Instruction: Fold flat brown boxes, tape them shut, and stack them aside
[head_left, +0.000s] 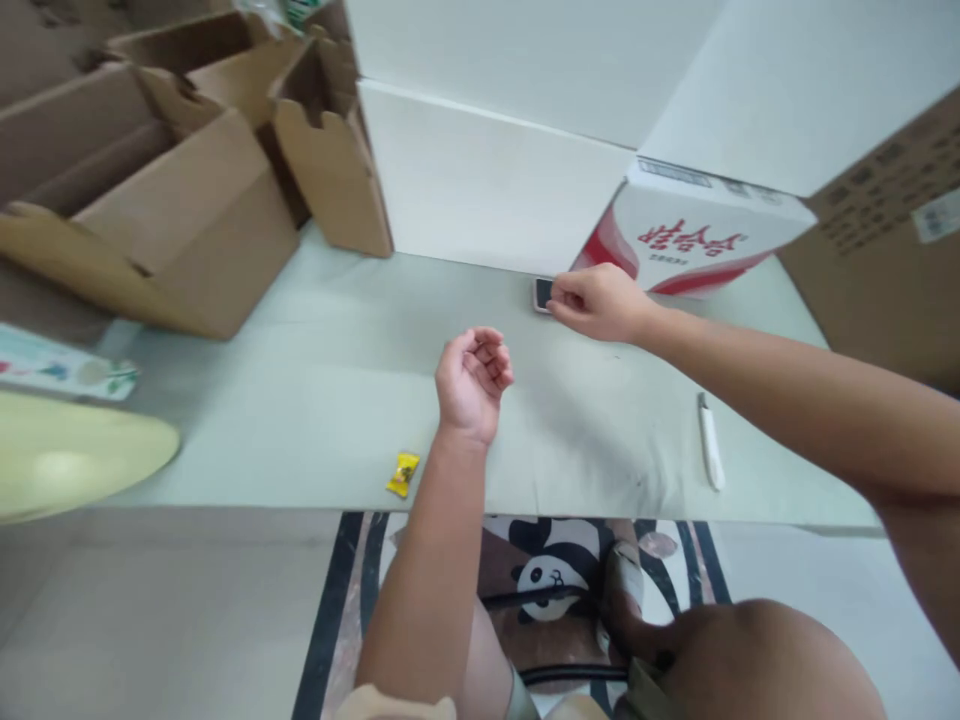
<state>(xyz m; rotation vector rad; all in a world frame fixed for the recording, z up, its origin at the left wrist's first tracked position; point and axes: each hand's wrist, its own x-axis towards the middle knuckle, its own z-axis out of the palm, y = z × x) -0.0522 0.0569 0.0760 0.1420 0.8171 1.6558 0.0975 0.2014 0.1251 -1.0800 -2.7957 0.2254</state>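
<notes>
My left hand [474, 385] is over the middle of the table, palm turned up and to the right. Its fingers are loosely curled, and nothing shows in it. My right hand [600, 303] is closed, thumb against curled fingers, at the table's back edge. It overlaps the right end of a small flat device with a dark screen and pale frame [542, 296]; whether it touches the device or pinches something, I cannot tell. A yellow wrapped candy [403, 474] lies left of my left forearm. Below my right forearm lies a white-handled utility knife [710, 445].
A white and red carton [694, 235] stands behind my right hand, against the white wall [495, 180]. Open cardboard boxes [225, 235] fill the back left. A pale yellow rounded object [82, 450] sits at the left edge. A large brown carton [885, 260] stands at right.
</notes>
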